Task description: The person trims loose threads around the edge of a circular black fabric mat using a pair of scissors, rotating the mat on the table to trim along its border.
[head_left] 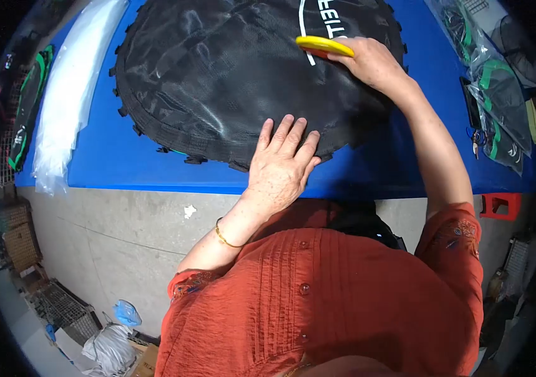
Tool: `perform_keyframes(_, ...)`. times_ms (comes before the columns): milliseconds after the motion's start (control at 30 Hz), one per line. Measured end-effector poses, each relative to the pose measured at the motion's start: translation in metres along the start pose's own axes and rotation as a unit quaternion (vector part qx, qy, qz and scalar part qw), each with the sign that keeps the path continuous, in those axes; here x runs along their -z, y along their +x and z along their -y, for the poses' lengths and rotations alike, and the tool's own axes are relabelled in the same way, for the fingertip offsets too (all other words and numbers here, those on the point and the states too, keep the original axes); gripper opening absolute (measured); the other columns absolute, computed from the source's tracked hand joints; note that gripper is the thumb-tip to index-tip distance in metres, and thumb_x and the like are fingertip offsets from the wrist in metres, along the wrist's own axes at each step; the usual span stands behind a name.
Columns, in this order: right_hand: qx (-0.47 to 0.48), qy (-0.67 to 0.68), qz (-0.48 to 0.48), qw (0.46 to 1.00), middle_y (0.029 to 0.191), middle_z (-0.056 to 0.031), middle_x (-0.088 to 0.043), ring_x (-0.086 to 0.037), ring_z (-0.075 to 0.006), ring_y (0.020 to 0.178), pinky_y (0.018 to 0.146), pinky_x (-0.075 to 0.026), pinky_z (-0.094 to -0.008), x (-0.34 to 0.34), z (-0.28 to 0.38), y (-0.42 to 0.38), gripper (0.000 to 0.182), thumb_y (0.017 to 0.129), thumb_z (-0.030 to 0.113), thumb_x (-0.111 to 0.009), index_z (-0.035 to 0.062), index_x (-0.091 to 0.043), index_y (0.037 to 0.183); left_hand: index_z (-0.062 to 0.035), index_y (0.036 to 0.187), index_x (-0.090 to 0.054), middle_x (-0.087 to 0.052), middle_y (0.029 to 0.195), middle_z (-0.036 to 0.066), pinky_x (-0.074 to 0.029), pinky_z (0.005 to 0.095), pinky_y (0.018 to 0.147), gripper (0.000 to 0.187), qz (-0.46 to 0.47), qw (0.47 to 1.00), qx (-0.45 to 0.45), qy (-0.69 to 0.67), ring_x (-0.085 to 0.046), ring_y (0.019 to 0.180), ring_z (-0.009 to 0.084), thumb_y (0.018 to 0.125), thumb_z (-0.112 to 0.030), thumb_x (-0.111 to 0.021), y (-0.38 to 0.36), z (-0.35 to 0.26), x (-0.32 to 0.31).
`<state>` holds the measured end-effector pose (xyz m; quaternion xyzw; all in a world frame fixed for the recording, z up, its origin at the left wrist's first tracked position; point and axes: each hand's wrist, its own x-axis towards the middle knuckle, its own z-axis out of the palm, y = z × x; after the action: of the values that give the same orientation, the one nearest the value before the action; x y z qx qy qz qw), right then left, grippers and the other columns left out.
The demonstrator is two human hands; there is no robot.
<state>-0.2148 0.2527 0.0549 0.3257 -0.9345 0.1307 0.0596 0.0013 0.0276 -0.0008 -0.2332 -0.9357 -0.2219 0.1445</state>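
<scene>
A round black mesh mat [236, 81] with small tabs along its edge and white lettering lies on the blue table. My left hand [280, 160] rests flat on the mat's near edge, fingers extended and slightly apart, nothing in it. On the mat's right side, my right hand [375, 63] is closed around a flat, rounded yellow tool [323, 44] with a bit of red under it. That tool sits over the mat near the white lettering; its underside is hidden, so I cannot tell its exact kind.
Clear plastic bags [73, 94] lie stacked along the left of the blue table [148, 176]. At the right are bagged black-and-green items [500, 94], a dark phone-like object [471, 103] and keys [476, 144]. A red stool [502, 206] stands below the table's right edge.
</scene>
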Motion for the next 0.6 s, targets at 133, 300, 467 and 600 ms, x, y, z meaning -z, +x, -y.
perform_keyframes(133, -0.025, 0.046, 0.088, 0.995, 0.105, -0.019, -0.076, -0.07, -0.0437, 0.102, 0.088, -0.055, -0.0542, 0.025, 0.016, -0.03, 0.031, 0.102, 0.037, -0.068, 0.0165, -0.075, 0.123, -0.0106, 0.14, -0.066, -0.06, 0.15, 0.014, -0.032, 0.059, 0.125, 0.042, 0.035, 0.999, 0.016, 0.01, -0.05, 0.146, 0.0348, 0.1, -0.022, -0.07, -0.015, 0.016, 0.025)
perform_keyframes(300, 0.019, 0.04, 0.045, 0.998, 0.1, -0.0177, -0.076, -0.071, -0.0435, 0.098, 0.085, -0.055, -0.0538, 0.014, 0.026, -0.035, 0.027, 0.102, 0.036, -0.067, 0.0166, -0.075, 0.119, -0.0072, 0.137, -0.066, -0.061, 0.15, 0.014, -0.031, 0.058, 0.125, 0.038, 0.07, 0.996, 0.037, 0.037, -0.051, 0.146, 0.0365, 0.098, -0.008, -0.065, -0.02, 0.025, 0.05)
perform_keyframes(467, 0.019, 0.045, 0.018, 0.999, 0.1, -0.0188, -0.076, -0.071, -0.0432, 0.099, 0.085, -0.055, -0.0539, -0.002, 0.025, -0.013, 0.028, 0.102, 0.036, -0.067, 0.016, -0.074, 0.12, -0.0014, 0.136, -0.062, -0.06, 0.147, 0.021, -0.034, 0.059, 0.124, 0.044, 0.035, 0.999, 0.017, 0.0, -0.052, 0.144, 0.0389, 0.094, -0.009, -0.066, 0.011, -0.005, 0.037)
perform_keyframes(600, 0.026, 0.043, 0.04, 0.998, 0.1, -0.0181, -0.076, -0.072, -0.0421, 0.098, 0.085, -0.055, -0.0539, 0.011, 0.029, -0.028, 0.027, 0.101, 0.036, -0.068, 0.0147, -0.074, 0.116, -0.0012, 0.14, -0.061, -0.06, 0.147, 0.022, -0.034, 0.0597, 0.123, 0.051, -0.007, 0.999, -0.008, -0.048, -0.053, 0.143, 0.0394, 0.101, -0.032, -0.069, 0.035, -0.024, -0.013)
